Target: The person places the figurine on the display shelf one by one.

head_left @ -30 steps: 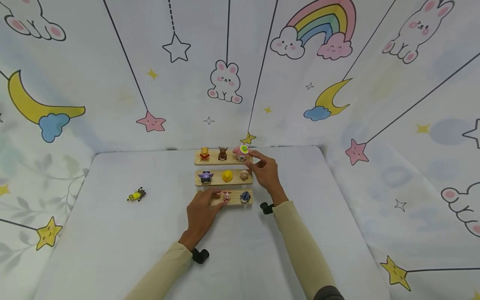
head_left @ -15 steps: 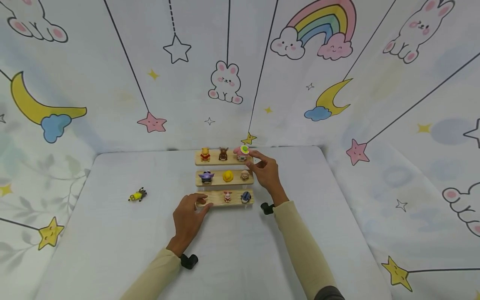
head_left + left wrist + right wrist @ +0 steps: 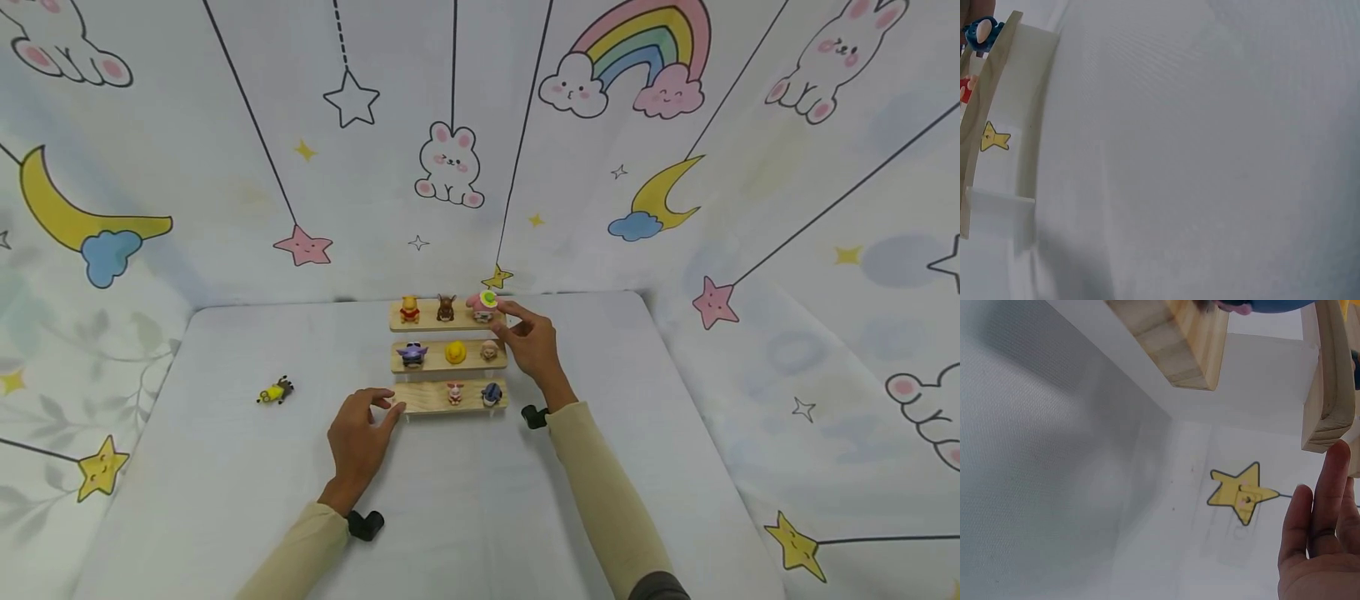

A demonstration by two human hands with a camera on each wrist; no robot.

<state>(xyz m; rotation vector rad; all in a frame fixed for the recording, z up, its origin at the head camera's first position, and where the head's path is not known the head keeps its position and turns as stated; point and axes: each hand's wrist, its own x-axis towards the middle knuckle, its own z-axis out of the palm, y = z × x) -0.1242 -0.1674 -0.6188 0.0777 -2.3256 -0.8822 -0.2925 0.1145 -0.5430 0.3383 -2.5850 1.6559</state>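
Observation:
A three-tier wooden display stand (image 3: 420,398) carries small toy figures. My left hand (image 3: 358,433) is at the left end of its lowest shelf, thumb and index finger apart with no figure between them. That shelf holds a pink-and-red pig figure (image 3: 454,393) and a blue figure (image 3: 491,394). With thumb and index finger, my right hand (image 3: 531,340) grips the right end of the top shelf, beside a pink figure (image 3: 482,312) with a green-and-yellow round patch. In the right wrist view its other fingers (image 3: 1329,494) extend near a shelf end; the pinch itself is hidden.
A yellow bear (image 3: 409,309) and a brown figure (image 3: 446,307) share the top shelf. The middle one bears a purple figure (image 3: 412,354), a yellow one (image 3: 455,352) and a beige one (image 3: 489,351). A yellow-and-dark figure (image 3: 275,390) lies on the white cloth at left.
My left hand has moved left along the lowest shelf, from beside the pig figure to the shelf's left end. The right hand has stayed in place.

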